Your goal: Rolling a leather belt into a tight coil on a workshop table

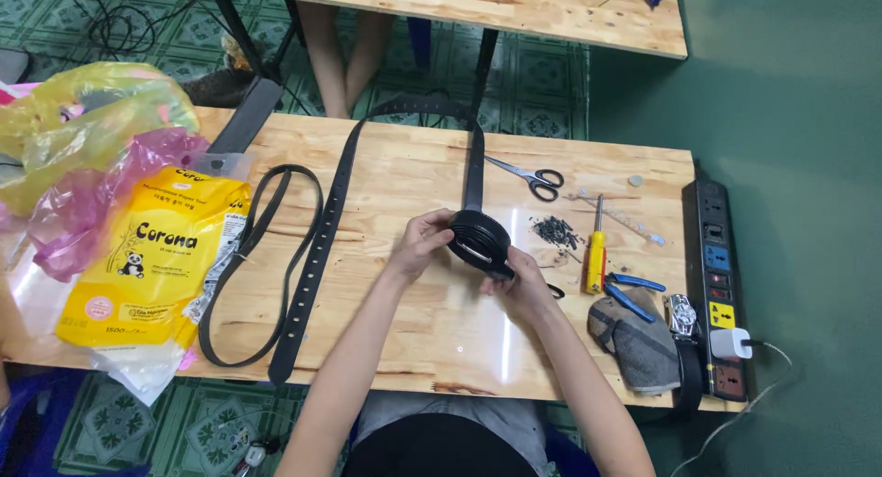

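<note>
While my left hand and right hand both pinch the rolled black belt above the surface, keeping the coil tight looks key.

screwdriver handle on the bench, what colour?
Yellow plastic handle, red collar, on the slim screwdriver lying right of the person's hands. Head view, the only one.

Left hand, right hand: fingers curled.

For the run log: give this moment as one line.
left hand: holds belt coil | right hand: grips coil's lower edge | loose belt: flat on table | scissors: behind
</note>
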